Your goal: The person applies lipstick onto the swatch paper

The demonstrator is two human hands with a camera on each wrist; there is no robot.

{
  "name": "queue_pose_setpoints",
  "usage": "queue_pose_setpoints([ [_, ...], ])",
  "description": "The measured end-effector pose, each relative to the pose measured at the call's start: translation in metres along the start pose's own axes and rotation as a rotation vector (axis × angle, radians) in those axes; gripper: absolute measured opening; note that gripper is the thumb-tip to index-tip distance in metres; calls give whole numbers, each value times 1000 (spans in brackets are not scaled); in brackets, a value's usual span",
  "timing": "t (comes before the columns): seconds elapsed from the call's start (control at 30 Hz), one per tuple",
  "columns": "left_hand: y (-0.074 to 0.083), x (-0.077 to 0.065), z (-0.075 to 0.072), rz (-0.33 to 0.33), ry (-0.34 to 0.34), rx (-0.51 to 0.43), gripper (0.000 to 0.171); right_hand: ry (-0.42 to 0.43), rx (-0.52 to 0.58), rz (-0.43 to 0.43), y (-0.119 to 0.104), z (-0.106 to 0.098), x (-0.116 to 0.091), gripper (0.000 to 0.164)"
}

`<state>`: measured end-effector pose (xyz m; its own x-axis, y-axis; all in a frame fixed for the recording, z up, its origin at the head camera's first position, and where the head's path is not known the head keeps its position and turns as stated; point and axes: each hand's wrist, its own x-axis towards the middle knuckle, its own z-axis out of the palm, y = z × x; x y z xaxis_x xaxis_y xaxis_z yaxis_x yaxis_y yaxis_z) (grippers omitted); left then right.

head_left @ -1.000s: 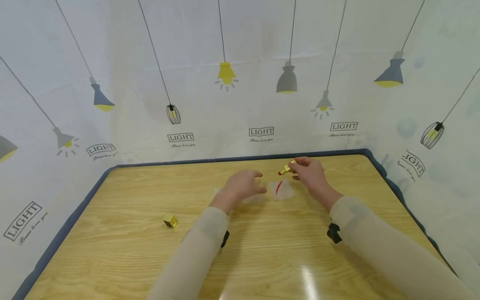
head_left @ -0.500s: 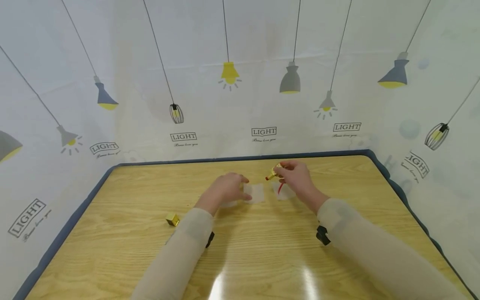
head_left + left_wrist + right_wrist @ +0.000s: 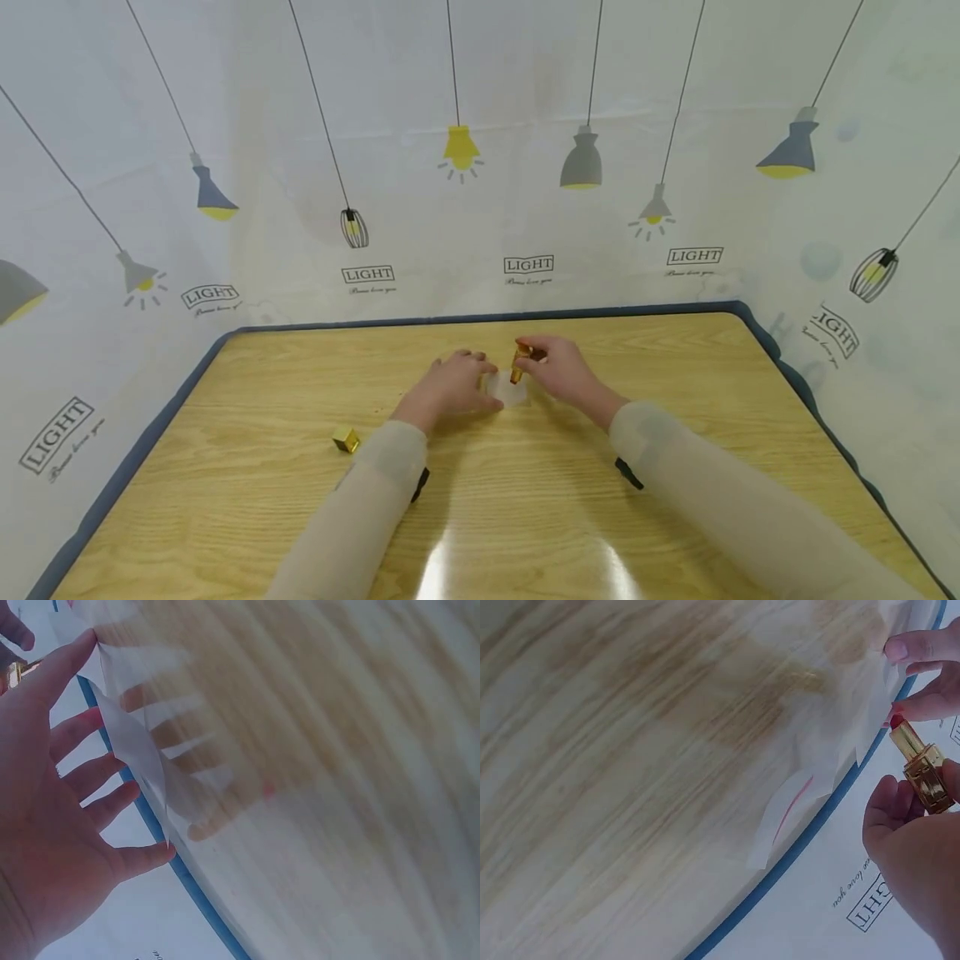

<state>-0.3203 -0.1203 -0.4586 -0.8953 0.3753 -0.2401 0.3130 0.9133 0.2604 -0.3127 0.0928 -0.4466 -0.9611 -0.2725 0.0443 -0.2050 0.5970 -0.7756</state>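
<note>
My right hand point(image 3: 561, 367) holds a gold lipstick point(image 3: 518, 365) between thumb and fingers, its red tip pointing down at a small white paper piece point(image 3: 513, 397). In the right wrist view the lipstick's red bullet point(image 3: 897, 720) is close to the paper; I cannot tell whether it touches. My left hand point(image 3: 452, 385) rests at the paper's left side, fingers spread and fingertips down, as the left wrist view shows. Red colour marks one left fingertip. A second paper piece point(image 3: 780, 825) carries a red stroke; in the head view my right hand and forearm hide it.
A gold lipstick cap point(image 3: 346, 440) lies on the wooden table point(image 3: 247, 492), left of my left forearm. A blue edge strip point(image 3: 360, 325) runs along the table's back and sides. Behind it hangs a lamp-printed cloth point(image 3: 517, 208).
My right hand has moved left with the lipstick, from above the marked paper to the paper beside my left hand. My left hand first shifted left, then settled at that paper.
</note>
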Motion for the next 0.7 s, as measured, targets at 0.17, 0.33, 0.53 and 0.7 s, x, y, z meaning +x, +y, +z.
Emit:
queue_pose_setpoints([
  [0.17,-3,1,1,0,3,-1,66,-66,-82,-95,-3,6,2,43],
  [0.33,-5,-2,1,18,3,-1,67,-117,-105,-117,-5,13,2,44],
  [0.53,-5,-8,3,41,13,8,69,-146,-104,-109,-5,20,1,44],
  [0.7,-6,-10,5,55,15,14,69,-151,-107,-111,-5,23,2,43],
])
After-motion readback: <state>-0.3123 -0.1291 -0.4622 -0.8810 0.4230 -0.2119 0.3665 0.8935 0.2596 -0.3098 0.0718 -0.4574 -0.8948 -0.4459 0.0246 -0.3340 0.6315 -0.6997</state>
